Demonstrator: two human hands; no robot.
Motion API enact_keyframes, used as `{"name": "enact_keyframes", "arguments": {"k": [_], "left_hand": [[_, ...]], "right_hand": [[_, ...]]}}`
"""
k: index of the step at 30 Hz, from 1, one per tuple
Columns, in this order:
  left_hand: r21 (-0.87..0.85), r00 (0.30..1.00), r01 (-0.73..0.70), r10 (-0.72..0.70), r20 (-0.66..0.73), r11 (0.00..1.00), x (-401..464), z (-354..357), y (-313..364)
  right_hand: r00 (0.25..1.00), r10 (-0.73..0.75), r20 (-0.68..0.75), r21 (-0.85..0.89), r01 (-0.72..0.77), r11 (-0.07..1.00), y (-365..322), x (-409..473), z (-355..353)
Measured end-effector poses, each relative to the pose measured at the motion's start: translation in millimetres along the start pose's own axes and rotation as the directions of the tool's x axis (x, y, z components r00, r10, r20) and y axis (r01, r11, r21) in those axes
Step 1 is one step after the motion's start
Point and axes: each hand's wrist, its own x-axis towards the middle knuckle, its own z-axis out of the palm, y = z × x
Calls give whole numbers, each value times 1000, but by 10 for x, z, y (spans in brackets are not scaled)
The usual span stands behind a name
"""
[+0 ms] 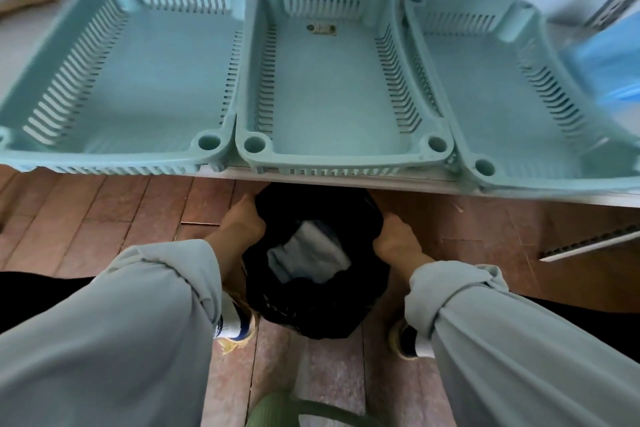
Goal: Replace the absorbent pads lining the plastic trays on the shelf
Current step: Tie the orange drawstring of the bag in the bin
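Between both hands' fingers: bag holding pads.

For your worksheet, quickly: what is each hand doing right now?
Left hand: closed on the black bag rim.
Right hand: closed on the bag's opposite rim.

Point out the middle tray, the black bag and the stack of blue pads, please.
middle tray (341, 163): head view, on its front rim.
black bag (311, 308): head view, on its near side, below the opening.
stack of blue pads (609, 62): head view, far right, on the top sheet, blurred.
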Motion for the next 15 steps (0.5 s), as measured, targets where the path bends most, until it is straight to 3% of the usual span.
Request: {"name": "enact_keyframes", "arguments": {"k": [9,11,15], "left_hand": [[-80,997,-23,29,66,997,-329,96,57],[-132,994,-3,17,110,991,-377,179,-22],[-275,996,-27,49,73,961,-410,310,-121]], "right_hand": [[998,45,51,10,-46,999,313,-88,-95],[995,52,80,-2,-52,999,398,-123,-56],[995,43,94,105,-53,993,579,-167,38]]}}
